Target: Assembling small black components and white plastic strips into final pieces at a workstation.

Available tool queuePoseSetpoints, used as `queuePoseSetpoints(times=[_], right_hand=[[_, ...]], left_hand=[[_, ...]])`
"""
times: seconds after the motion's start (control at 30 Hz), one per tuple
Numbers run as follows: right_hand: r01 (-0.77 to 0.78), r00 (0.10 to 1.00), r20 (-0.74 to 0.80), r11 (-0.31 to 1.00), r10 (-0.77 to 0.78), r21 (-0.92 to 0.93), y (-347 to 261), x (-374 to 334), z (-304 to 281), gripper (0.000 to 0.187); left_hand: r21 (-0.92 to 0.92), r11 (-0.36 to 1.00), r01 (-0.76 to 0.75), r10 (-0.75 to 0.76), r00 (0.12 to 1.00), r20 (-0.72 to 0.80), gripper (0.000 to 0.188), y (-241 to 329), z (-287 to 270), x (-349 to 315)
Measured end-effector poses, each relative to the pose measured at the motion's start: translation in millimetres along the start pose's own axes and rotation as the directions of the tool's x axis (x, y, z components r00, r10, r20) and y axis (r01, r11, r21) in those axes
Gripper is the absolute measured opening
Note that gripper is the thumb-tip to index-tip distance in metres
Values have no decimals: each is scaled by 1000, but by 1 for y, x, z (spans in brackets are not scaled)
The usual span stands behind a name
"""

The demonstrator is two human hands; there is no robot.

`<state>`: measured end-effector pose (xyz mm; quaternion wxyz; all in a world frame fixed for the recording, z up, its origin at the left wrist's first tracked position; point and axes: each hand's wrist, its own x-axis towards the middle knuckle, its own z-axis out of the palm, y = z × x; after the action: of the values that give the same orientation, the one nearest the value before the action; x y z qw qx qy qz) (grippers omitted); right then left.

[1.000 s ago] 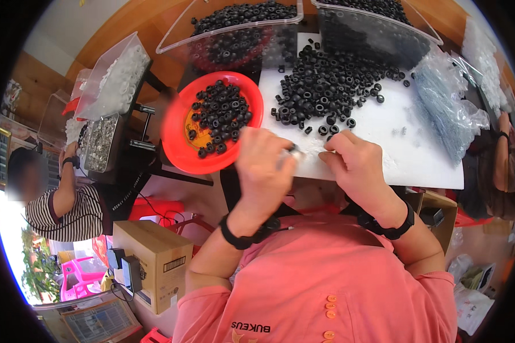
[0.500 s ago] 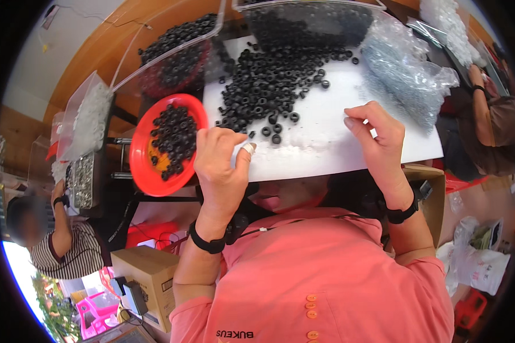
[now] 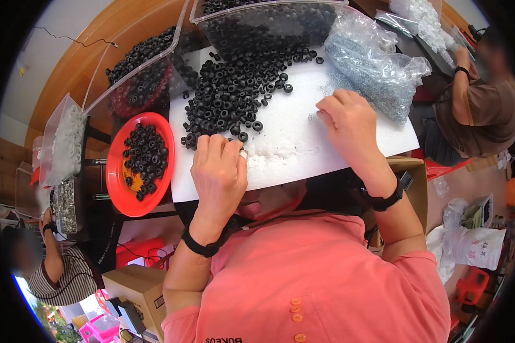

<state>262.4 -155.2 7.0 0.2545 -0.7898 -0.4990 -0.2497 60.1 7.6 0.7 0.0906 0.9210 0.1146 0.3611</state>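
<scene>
Fingers curled down and pressed together, my left hand (image 3: 216, 171) is at the near edge of a pile of black rings (image 3: 226, 97) on a white foam board (image 3: 280, 166). Its thumb has a white wrap, and whatever its fingertips hold is hidden. One black ring (image 3: 243, 137) lies right by those fingertips. My right hand (image 3: 349, 123) is over the board's right part, thumb and fingers pinched together. Anything in that pinch is too small to make out. Beyond it, tiny metal pieces spill from a clear plastic bag (image 3: 375, 68). To the left, a red plate (image 3: 169, 151) bears more black rings.
Clear bins of black parts (image 3: 269, 26) stand along the back, another (image 3: 137, 68) at back left. A cardboard box (image 3: 134, 291) is at lower left. Co-workers sit on either side, one in a striped shirt (image 3: 68, 277), one in a brown shirt (image 3: 480, 108).
The view has shifted, moving the board left in the picture. My left hand has moved away from the red plate toward the pile's near edge. My right hand's fingers have drawn closer together.
</scene>
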Motion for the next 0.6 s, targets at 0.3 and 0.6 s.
queuePoseSetpoints(times=[0.3, 0.6], right_hand=[[153, 975, 174, 984, -135, -90, -4, 8, -1, 12], [235, 966, 113, 972, -234, 5, 3, 6, -1, 10]], left_hand=[[-32, 999, 12, -14, 999, -36, 24, -9, -3, -11], [27, 1000, 11, -7, 986, -168, 29, 4, -13, -6]])
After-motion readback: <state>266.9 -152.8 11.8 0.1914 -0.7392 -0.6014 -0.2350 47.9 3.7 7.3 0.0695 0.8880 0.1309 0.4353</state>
